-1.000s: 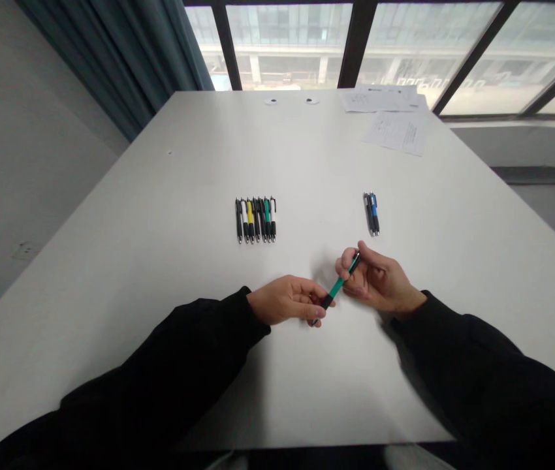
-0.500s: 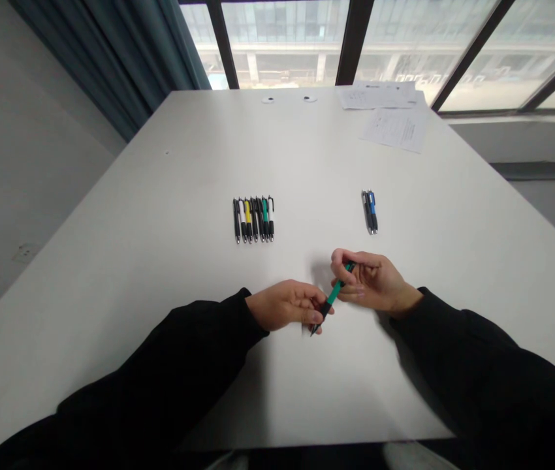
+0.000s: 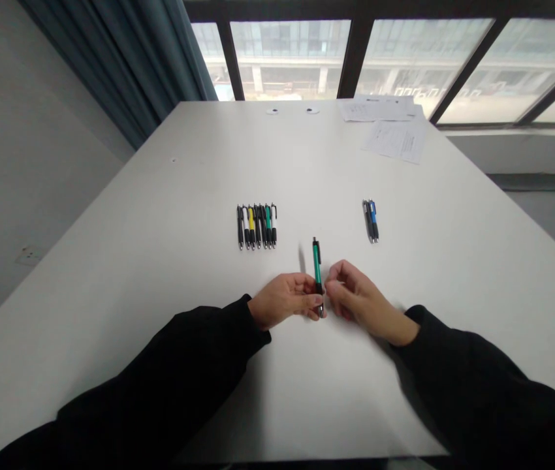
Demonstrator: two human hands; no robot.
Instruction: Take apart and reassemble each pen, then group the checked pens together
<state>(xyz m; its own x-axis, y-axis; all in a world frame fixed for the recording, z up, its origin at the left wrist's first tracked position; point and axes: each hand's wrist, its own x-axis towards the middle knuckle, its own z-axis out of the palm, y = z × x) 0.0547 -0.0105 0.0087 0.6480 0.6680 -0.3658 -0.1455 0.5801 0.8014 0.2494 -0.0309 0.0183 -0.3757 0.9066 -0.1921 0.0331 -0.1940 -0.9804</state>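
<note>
A green pen (image 3: pixel 316 261) with a black grip stands almost upright over the white table (image 3: pixel 170 274), clip end up. My left hand (image 3: pixel 285 300) is closed round its lower black end. My right hand (image 3: pixel 356 297) is beside it, fingers curled and pinched at the pen's tip. A row of several pens (image 3: pixel 256 226) in black, white, yellow and green lies to the upper left of my hands. A pair of pens (image 3: pixel 371 220), one blue, lies to the upper right.
Loose sheets of paper (image 3: pixel 395 137) lie at the table's far right near the window. Two small round discs (image 3: pixel 292 110) sit at the far edge. A dark curtain (image 3: pixel 130 65) hangs at the back left.
The green pen has swung from a slant between both hands to nearly upright. My right hand has slid off the barrel down to the tip beside my left hand.
</note>
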